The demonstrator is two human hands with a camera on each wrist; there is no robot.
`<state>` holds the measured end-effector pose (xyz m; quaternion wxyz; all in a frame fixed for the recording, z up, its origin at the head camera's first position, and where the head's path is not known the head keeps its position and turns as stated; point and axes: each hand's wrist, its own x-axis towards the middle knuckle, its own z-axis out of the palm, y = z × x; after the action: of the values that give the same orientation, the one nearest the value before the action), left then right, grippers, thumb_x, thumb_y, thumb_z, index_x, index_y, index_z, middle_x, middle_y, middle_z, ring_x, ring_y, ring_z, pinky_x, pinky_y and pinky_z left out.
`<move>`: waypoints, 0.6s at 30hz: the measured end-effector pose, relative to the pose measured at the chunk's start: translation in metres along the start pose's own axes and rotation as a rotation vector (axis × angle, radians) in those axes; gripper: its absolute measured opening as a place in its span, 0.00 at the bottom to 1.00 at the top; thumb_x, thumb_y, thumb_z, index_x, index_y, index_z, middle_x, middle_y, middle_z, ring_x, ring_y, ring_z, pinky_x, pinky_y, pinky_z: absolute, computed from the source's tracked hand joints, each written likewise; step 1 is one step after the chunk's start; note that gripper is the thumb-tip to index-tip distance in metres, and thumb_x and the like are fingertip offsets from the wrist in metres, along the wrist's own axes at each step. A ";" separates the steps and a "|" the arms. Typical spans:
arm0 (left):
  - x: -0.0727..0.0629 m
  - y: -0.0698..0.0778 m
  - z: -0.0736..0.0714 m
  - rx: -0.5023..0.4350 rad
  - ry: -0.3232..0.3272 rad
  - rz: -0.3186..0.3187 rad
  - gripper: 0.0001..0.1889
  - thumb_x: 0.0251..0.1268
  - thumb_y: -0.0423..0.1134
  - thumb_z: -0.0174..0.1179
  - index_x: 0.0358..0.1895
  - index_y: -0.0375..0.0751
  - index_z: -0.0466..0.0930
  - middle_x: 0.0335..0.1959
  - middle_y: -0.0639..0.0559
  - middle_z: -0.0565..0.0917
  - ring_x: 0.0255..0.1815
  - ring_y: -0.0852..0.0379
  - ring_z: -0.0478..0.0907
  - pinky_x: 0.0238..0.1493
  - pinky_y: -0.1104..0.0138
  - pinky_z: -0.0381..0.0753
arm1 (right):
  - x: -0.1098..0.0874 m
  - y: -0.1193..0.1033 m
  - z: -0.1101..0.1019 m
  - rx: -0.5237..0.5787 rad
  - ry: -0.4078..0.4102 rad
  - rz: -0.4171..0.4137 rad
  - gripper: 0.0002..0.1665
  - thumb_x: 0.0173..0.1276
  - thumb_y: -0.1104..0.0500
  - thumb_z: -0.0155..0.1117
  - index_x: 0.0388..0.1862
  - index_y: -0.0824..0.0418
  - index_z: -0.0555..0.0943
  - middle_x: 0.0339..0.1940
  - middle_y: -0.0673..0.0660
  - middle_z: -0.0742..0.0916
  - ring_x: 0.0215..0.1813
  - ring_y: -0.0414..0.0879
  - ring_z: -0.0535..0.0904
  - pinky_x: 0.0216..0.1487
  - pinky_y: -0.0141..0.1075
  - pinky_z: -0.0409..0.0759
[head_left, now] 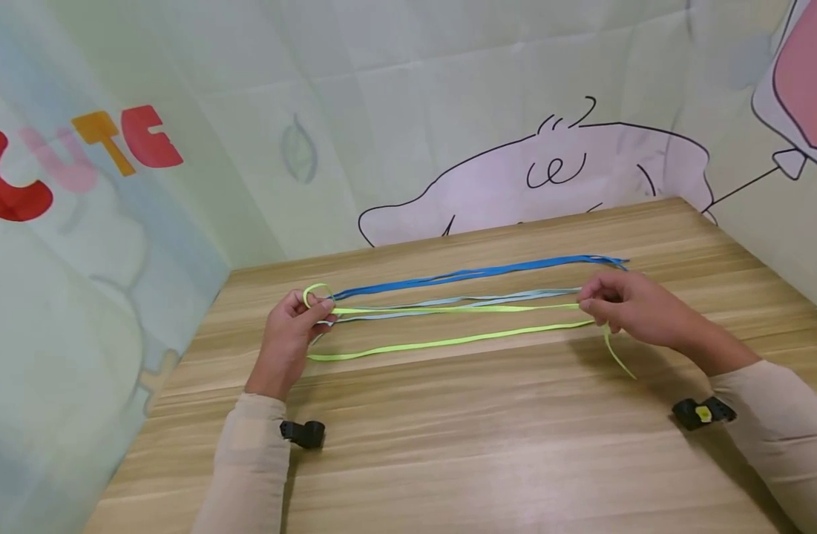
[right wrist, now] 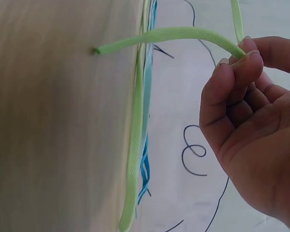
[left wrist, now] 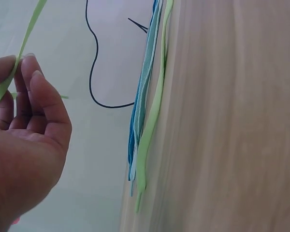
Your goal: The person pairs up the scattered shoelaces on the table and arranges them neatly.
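A yellow-green shoelace point(head_left: 448, 309) is stretched between the two hands above the table. My left hand point(head_left: 289, 337) pinches it near one end between thumb and fingers, and a short loop of it curls up over the fingertips. Near the other end, my right hand point(head_left: 638, 308) pinches the lace, whose loose tail point(right wrist: 179, 33) hangs past the fingertips. A second yellow-green shoelace point(head_left: 448, 343) lies lengthwise on the tabletop, nearer the body. Behind it lie light blue shoelaces point(head_left: 488, 300), and farther back are blue shoelaces point(head_left: 461, 277). Both hands partly cover the laces' ends in the head view.
The wood-grain table point(head_left: 475, 445) reaches a fabric backdrop point(head_left: 408, 133) with printed cartoon figures and letters along its back and left. Black wrist cameras point(head_left: 304, 434) are strapped over both beige sleeves point(head_left: 248, 460).
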<state>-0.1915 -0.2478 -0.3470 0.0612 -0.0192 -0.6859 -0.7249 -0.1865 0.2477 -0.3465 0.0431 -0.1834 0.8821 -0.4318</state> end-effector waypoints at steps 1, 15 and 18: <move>0.000 0.000 -0.001 -0.005 0.003 0.001 0.11 0.71 0.32 0.62 0.33 0.41 0.68 0.35 0.54 0.80 0.35 0.58 0.83 0.41 0.68 0.82 | 0.000 0.001 -0.001 -0.007 0.001 0.002 0.11 0.77 0.58 0.60 0.48 0.64 0.78 0.31 0.58 0.82 0.30 0.50 0.77 0.30 0.40 0.79; -0.001 -0.003 -0.004 -0.059 0.023 -0.007 0.09 0.70 0.29 0.61 0.34 0.41 0.70 0.34 0.54 0.83 0.31 0.61 0.83 0.38 0.70 0.83 | -0.006 0.014 -0.012 -0.034 0.036 -0.004 0.09 0.76 0.60 0.60 0.47 0.66 0.79 0.29 0.57 0.82 0.28 0.50 0.77 0.30 0.38 0.79; 0.001 -0.003 -0.003 -0.087 0.027 -0.002 0.09 0.69 0.27 0.61 0.34 0.40 0.70 0.34 0.53 0.83 0.30 0.61 0.84 0.37 0.71 0.83 | -0.006 0.015 -0.013 -0.020 0.041 -0.006 0.09 0.76 0.61 0.60 0.47 0.67 0.79 0.30 0.58 0.83 0.28 0.50 0.78 0.31 0.37 0.79</move>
<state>-0.1923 -0.2504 -0.3496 0.0688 -0.0116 -0.6531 -0.7541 -0.1885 0.2680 -0.3499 0.0216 -0.1776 0.8864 -0.4269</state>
